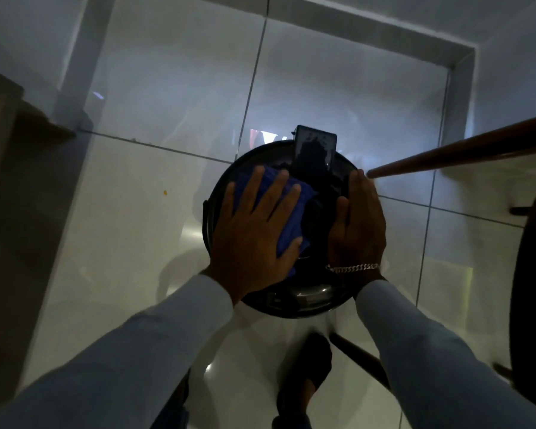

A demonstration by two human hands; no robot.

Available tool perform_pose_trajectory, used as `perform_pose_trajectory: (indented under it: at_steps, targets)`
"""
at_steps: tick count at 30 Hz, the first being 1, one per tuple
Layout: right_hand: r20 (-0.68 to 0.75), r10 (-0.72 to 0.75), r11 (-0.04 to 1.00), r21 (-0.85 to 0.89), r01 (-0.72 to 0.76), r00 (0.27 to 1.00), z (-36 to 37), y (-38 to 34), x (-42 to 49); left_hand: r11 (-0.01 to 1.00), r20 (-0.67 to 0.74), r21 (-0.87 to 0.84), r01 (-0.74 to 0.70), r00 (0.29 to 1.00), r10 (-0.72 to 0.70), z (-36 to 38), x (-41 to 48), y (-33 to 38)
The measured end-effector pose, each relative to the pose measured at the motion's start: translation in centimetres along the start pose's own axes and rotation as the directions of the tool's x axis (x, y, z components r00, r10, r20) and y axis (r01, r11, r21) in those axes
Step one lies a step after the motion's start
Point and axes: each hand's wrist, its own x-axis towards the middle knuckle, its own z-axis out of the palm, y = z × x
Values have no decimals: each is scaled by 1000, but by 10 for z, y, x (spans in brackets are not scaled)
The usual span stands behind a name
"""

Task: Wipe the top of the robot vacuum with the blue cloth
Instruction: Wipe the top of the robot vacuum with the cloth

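Open glossy tile floor point(143, 230) left of the robot vacuum point(291, 301) and beyond it — unobstructed up to the raised white ledge point(353, 29). Right side hemmed in: wooden chair leg point(458, 153) slanting down, its tip just beside the right hand point(358, 224). Near side crowded by a second wooden leg point(358, 356) and a sandalled foot point(307, 379). Vacuum top largely covered — left hand point(254, 236) spread flat on blue cloth point(293, 218), dark raised panel point(314, 150) at far edge.

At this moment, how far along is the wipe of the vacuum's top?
Done: blue cloth is already on the robot vacuum. In hand: left hand presses it flat on the left half; right hand steadies the right edge. Left: the right half, not visibly covered yet.
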Motion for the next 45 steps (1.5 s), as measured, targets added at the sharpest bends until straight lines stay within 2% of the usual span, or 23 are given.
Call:
perform_pose_trajectory:
  at_steps: [3, 5, 8, 10, 12, 13, 15, 17, 18, 20, 22, 24, 28, 30, 32, 34, 36, 38, 39, 41, 42, 43, 45]
  targets:
    - [-11, 21, 1000, -23, -21, 1000, 2, 0, 2, 993, 8, -3, 117, 993, -117, -3, 25, 0]
    - [3, 29, 1000, -10, -29, 1000, 2, 0, 2, 993, -8, -4, 117, 993, -117, -1, 17, 4]
    - [18, 19, 1000, 6, -19, 1000, 0, -2, 1, 996, 8, 15, -93, 996, 93, 4, -25, 5]
    - [7, 11, 1000, 7, -11, 1000, -1, -1, 1, 967, 68, 23, -252, 966, 250, 2, -36, -2]
    - [-3, 6, 1000, 3, -6, 1000, 0, -1, 1, 948, 86, 36, -317, 946, 313, -3, -23, -15]
    - [-10, 11, 1000, -3, -11, 1000, 2, -1, 2, 957, 75, 35, -287, 956, 284, -6, -12, -18]
    - [-24, 26, 1000, -13, -27, 999, 4, -1, 3, 997, 27, -18, -76, 997, 76, -11, 13, -18]
    - [-29, 39, 999, -22, -40, 999, 6, -1, 4, 979, 8, -77, 187, 982, -187, -11, 29, -7]
    - [-29, 40, 999, -29, -41, 999, 6, 0, 3, 968, 5, -71, 241, 970, -241, -9, 30, 2]
    - [-16, 23, 999, -39, -23, 1000, 4, 0, 2, 990, -4, -27, 141, 990, -141, -1, 14, 15]
    - [5, 16, 999, -40, -16, 1000, 3, 0, 3, 994, 20, -10, -111, 994, 112, 7, -16, 18]
    - [18, 21, 1000, -19, -21, 1000, 2, 0, 3, 957, 66, -15, -291, 954, 291, 13, -45, 16]
    - [7, 23, 1000, -12, -23, 1000, 1, -1, 3, 931, 74, -17, -364, 928, 364, 13, -46, 3]
    - [11, 19, 999, -33, -19, 1000, 1, -1, 2, 962, 32, -25, -271, 962, 272, 8, -33, -2]
    - [27, 19, 999, -39, -18, 999, 0, -2, 3, 997, 7, -68, -39, 999, 39, 1, -21, 2]
    - [75, 10, 998, -60, -6, 997, -4, -5, 5, 975, -2, -157, 160, 987, -162, -8, -14, 19]
    - [150, 4, 994, -107, 12, 989, -12, -9, 7, 898, -10, -355, 259, 960, -281, -20, -13, 31]
    - [157, 23, 992, -127, -3, 987, -20, -17, 4, 747, -8, -563, 352, 902, -431, -30, -17, 31]
    - [92, 22, 994, -107, -13, 995, -24, -24, -4, 694, -8, -598, 401, 863, -505, -35, -21, 28]
    - [-59, 73, 997, 0, -73, 996, -28, -44, -29, 632, 51, -563, 532, 786, -616, -45, -29, 25]
    - [-58, 139, 989, 55, -136, 989, -27, -55, -43, 595, 97, -536, 599, 744, -662, -49, -31, 25]
    - [8, 219, 972, 84, -219, 976, -23, -64, -56, 528, 153, -536, 659, 691, -706, -52, -32, 26]
    - [185, 333, 935, 65, -350, 924, -12, -78, -72, 321, 306, -575, 753, 561, -769, -60, -28, 25]
